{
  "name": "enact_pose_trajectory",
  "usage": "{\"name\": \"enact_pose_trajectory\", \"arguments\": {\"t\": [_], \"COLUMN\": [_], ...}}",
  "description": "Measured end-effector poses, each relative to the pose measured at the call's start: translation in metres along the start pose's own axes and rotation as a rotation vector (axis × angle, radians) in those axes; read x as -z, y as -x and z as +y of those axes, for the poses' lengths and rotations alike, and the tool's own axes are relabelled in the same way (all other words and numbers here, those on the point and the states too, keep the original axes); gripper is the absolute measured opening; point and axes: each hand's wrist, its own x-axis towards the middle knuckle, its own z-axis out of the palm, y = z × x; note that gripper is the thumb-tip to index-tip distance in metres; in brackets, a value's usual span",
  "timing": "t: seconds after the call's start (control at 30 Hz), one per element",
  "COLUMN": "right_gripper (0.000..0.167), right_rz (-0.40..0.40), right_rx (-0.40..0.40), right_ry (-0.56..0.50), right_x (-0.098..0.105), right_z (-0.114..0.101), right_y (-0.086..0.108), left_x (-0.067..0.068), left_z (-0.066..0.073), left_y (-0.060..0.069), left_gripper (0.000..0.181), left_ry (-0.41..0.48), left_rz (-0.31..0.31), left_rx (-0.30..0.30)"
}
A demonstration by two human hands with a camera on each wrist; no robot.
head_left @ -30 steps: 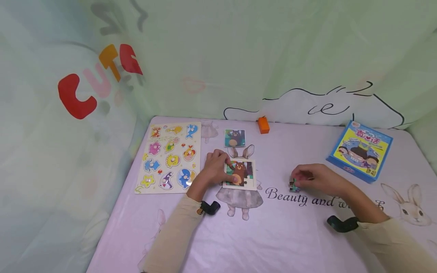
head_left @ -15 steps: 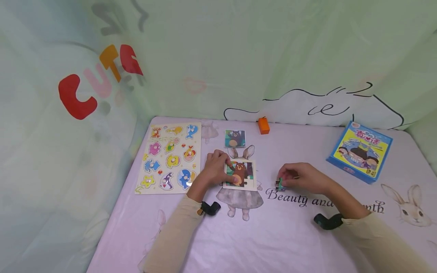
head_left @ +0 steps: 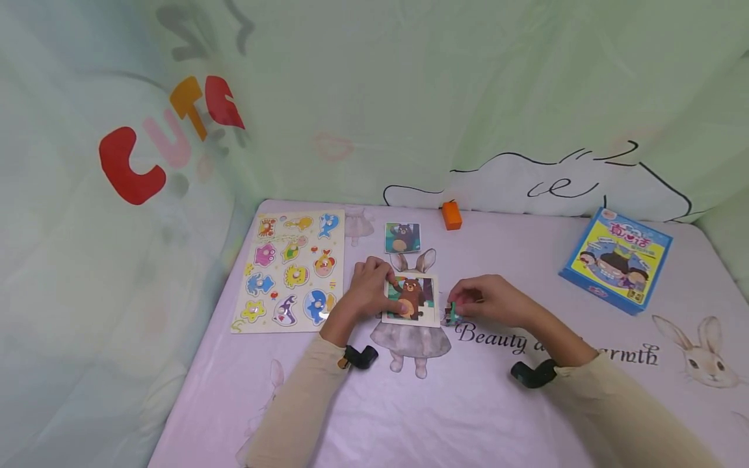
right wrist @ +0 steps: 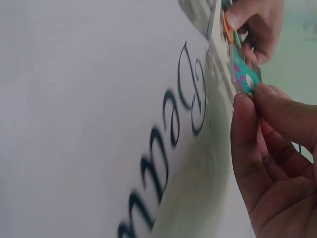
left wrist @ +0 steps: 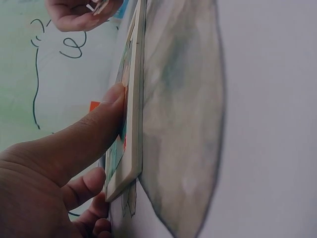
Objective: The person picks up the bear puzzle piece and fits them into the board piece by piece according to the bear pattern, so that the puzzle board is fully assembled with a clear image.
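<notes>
A small framed bear puzzle [head_left: 434,296] lies on the table, with a pale gap at its lower right. My left hand [head_left: 371,289] holds it by the left side, thumb lying on the picture and other fingers by the frame's edge, as the left wrist view shows. Just right of the frame, my right hand [head_left: 488,300] pinches a teal and purple puzzle piece [right wrist: 243,72] between thumb and fingertip. In the head view that piece looks slightly raised and apart from the frame; most of its near end is covered by the fingers. A bear picture card [head_left: 402,238] lies behind the frame.
A board of sea-animal shapes [head_left: 240,324] lies at the left. An orange block [head_left: 452,216] sits at the back edge, and a blue and yellow box [head_left: 617,260] stands at the back right. Hanging cloth borders the table behind and at the left.
My right hand has moved left with the puzzle piece, from near the printed lettering to beside the framed puzzle. The left hand has stayed in place.
</notes>
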Motion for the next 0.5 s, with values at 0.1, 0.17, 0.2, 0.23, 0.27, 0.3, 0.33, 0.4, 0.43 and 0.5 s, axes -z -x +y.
{"name": "enact_pose_trajectory", "arguments": {"t": [0.1, 0.17, 0.2, 0.23, 0.27, 0.3, 0.33, 0.4, 0.43, 0.5], "right_gripper": [0.018, 0.018, 0.017, 0.017, 0.016, 0.016, 0.015, 0.013, 0.012, 0.011], "right_rz": [0.005, 0.012, 0.015, 0.020, 0.023, 0.026, 0.028, 0.033, 0.035, 0.037], "right_rx": [-0.001, -0.008, -0.012, -0.019, -0.023, -0.030, -0.031, -0.028, -0.026, -0.022], "right_ry": [-0.002, 0.000, -0.001, 0.001, 0.000, -0.001, -0.001, -0.004, -0.005, -0.005], "right_x": [-0.004, -0.007, -0.008, -0.010, -0.011, -0.012, -0.012, -0.013, -0.014, -0.015], "right_z": [-0.006, -0.009, -0.011, -0.012, -0.014, -0.016, -0.017, -0.020, -0.021, -0.022], "right_y": [-0.006, -0.010, -0.012, -0.014, -0.015, -0.017, -0.018, -0.021, -0.022, -0.025], "left_x": [0.000, 0.001, 0.001, 0.001, 0.001, 0.001, 0.001, 0.002, 0.002, 0.003], "left_z": [0.000, 0.001, 0.001, 0.001, 0.001, 0.001, 0.001, 0.002, 0.002, 0.002], "left_y": [0.000, 0.000, 0.001, 0.001, 0.001, 0.001, 0.001, 0.001, 0.002, 0.002], "left_gripper": [0.052, 0.052, 0.052, 0.052, 0.052, 0.052, 0.052, 0.052, 0.052, 0.053], "left_ry": [-0.003, -0.005, -0.003, -0.001, -0.001, 0.000, 0.001, 0.003, 0.001, -0.002], "left_rz": [-0.001, -0.002, -0.003, -0.004, -0.005, -0.007, -0.008, -0.008, -0.008, -0.008], "left_rx": [0.001, 0.003, 0.005, 0.006, 0.007, 0.008, 0.007, 0.004, 0.002, -0.001]}}
